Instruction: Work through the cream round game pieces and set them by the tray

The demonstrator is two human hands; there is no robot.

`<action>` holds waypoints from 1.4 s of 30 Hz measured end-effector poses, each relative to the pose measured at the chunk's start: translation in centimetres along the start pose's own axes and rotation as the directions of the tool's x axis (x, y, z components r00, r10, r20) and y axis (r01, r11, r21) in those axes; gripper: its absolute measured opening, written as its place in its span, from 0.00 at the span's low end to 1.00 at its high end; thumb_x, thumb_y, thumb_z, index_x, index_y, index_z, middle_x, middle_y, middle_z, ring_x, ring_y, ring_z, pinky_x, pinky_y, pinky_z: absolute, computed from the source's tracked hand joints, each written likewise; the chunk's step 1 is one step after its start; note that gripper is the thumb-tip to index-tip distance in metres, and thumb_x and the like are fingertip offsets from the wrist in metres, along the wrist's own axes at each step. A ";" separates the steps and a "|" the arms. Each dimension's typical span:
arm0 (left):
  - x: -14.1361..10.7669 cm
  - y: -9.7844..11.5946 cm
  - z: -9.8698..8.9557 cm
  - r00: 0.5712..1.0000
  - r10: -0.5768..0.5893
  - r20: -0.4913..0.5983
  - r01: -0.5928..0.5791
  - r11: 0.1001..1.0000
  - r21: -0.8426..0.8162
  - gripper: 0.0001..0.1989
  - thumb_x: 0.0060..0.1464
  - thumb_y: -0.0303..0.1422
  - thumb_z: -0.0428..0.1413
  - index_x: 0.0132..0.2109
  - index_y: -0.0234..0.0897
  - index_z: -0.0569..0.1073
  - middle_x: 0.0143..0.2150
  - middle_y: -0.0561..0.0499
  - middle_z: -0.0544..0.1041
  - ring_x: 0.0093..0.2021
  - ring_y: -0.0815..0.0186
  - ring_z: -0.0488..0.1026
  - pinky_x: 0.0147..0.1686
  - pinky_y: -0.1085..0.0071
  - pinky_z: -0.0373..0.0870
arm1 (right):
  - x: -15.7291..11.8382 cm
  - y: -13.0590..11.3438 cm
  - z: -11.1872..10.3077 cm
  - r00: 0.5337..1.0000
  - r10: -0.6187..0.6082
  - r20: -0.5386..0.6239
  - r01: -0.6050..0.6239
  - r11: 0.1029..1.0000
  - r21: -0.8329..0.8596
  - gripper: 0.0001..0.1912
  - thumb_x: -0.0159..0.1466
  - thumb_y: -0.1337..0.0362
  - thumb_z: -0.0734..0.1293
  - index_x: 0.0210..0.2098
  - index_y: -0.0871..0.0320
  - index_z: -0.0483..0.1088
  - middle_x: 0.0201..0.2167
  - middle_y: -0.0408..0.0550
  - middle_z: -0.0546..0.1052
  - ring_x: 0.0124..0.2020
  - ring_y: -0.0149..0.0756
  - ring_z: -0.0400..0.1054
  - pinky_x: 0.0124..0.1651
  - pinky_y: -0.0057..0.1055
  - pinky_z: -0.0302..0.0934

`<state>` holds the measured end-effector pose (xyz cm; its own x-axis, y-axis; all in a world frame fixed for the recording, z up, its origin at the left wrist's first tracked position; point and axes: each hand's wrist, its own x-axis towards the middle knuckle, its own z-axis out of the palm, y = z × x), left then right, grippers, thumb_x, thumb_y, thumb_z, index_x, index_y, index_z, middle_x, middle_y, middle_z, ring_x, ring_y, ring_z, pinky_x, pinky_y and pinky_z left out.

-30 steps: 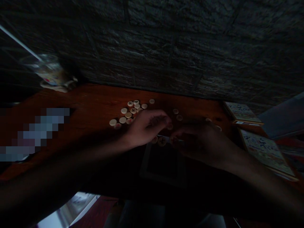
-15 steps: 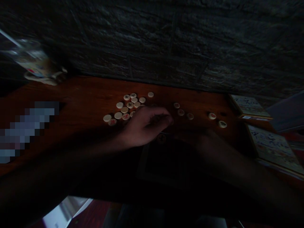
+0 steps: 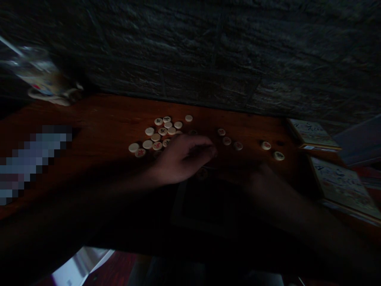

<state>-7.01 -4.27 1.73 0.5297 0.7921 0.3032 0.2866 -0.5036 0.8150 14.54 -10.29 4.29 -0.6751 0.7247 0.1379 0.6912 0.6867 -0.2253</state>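
Observation:
Chinese chess pieces (image 3: 162,131), round and pale with red or black characters, lie in a loose cluster on the brown wooden table (image 3: 101,123). My left hand (image 3: 186,158) rests over the near right side of this cluster, its fingers curled together; whatever they may hold is hidden. A dim piece (image 3: 202,173) lies in shadow just below those fingertips. To the right, my right hand (image 3: 257,174) reaches in from the lower right corner, and its fingers are lost in darkness. Three red-marked pieces (image 3: 226,141) lie beyond the gap between my hands.
Two more pieces (image 3: 266,145) sit farther right. Two flat boxes with printed lids, one farther back (image 3: 311,132) and one nearer (image 3: 345,184), are at the table's right end. A clear drink cup with a straw (image 3: 41,73) stands at left. A dark brick wall (image 3: 190,51) borders the table.
Both hands stay almost in place. The view shifts very slightly, and a dark piece beyond my left hand shows a little more. The pieces on the table have not visibly moved.

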 end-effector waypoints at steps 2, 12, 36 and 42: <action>0.0 0.0 0.0 1.000 0.000 0.006 0.000 1.000 0.001 0.11 0.67 0.33 0.56 0.38 0.34 0.80 0.32 0.53 0.79 0.33 0.68 0.76 0.33 0.72 0.66 | -0.1 0.0 0.1 1.000 -0.001 -0.003 0.001 1.000 -0.016 0.23 0.62 0.79 0.70 0.51 0.52 0.82 0.43 0.46 0.87 0.39 0.45 0.85 0.39 0.35 0.80; -0.1 -0.2 0.1 0.999 -0.028 0.016 0.028 1.000 -0.003 0.12 0.67 0.34 0.56 0.38 0.36 0.80 0.32 0.53 0.79 0.33 0.68 0.76 0.33 0.73 0.67 | 0.1 -0.1 -0.1 0.999 0.021 0.030 -0.020 1.000 -0.018 0.24 0.62 0.79 0.70 0.52 0.52 0.82 0.49 0.49 0.86 0.44 0.47 0.84 0.47 0.38 0.80; 0.6 -0.7 -0.9 0.982 -0.024 -0.189 0.007 0.996 -0.086 0.08 0.66 0.32 0.56 0.41 0.36 0.80 0.39 0.49 0.85 0.39 0.65 0.82 0.39 0.71 0.75 | 0.9 2.9 -0.6 0.872 0.257 -0.417 -0.191 0.962 0.195 0.11 0.65 0.63 0.69 0.27 0.54 0.79 0.25 0.44 0.82 0.24 0.35 0.75 0.27 0.29 0.64; 1.9 -1.9 -2.5 0.935 -0.040 -0.352 0.031 0.999 -0.031 0.07 0.65 0.33 0.57 0.40 0.38 0.79 0.39 0.48 0.84 0.38 0.64 0.81 0.39 0.68 0.75 | 1.5 8.3 0.8 0.539 0.551 -0.637 -0.266 0.829 0.492 0.08 0.65 0.62 0.66 0.32 0.55 0.77 0.29 0.46 0.81 0.31 0.39 0.76 0.36 0.33 0.68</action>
<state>-8.56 -0.96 1.97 0.2029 0.8823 0.4247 0.2783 -0.4678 0.8389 19.03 -3.55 1.90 0.1810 0.8053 0.5646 0.6254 0.3488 -0.6980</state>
